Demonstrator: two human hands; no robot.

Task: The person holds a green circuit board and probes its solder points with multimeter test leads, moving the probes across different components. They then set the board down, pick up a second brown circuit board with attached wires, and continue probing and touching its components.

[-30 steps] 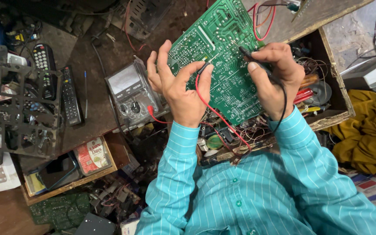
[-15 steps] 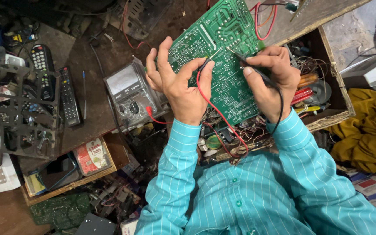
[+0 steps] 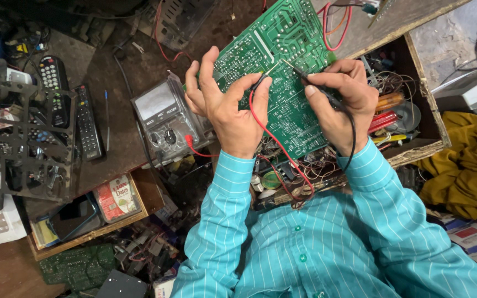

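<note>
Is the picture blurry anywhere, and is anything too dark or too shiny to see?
Head view: the green circuit board and both hands are sharp and evenly lit; the top left corner sinks into dark shadow; the meter window shows a pale sheen; edges bend slightly, like a wide lens.
</note>
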